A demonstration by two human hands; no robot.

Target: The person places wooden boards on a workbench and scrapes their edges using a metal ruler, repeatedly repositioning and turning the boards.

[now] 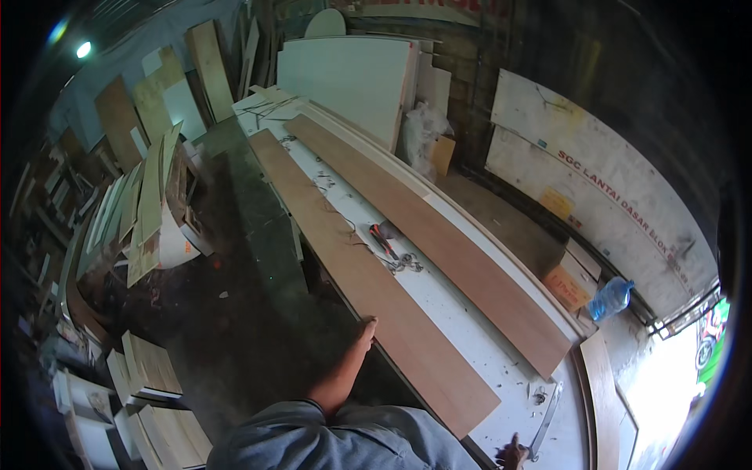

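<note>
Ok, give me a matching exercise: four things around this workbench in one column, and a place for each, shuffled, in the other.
Things:
1. left hand
2. right hand
3. pliers
4. blue plastic bag

Places:
A. on the white bench top between the two long brown boards
B. on the floor by the wall, right of the bench
C. on the left edge of the nearer brown board
D. at the bench's near end, beside a metal bar

Pairs: 1-C, 2-D, 3-A, 4-B
</note>
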